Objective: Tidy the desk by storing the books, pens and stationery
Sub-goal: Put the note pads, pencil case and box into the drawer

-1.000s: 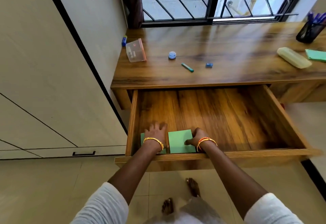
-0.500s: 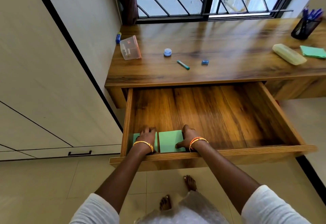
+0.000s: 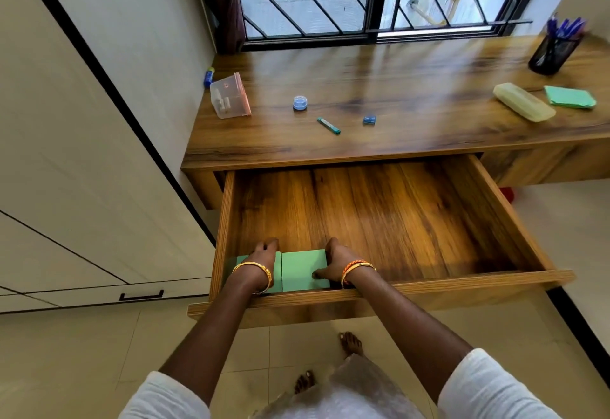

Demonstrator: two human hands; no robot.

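Note:
The wooden drawer under the desk stands pulled out. In its front left corner two green books lie flat side by side. My left hand rests on the left green book, fingers curled over its far edge. My right hand grips the right green book at its right edge, thumb on the cover. On the desk lie a blue round pot, a teal stick, a small blue sharpener, a clear box, a yellow pencil case and green paper.
A black mesh holder with blue pens stands at the desk's far right. A blue tube lies against the left wall. White cabinet doors close off the left. My bare feet stand on the tiled floor below the drawer front.
Both hands have pushed the two green books left and toward the drawer's front edge, closing the gap between them. The view has shifted slightly.

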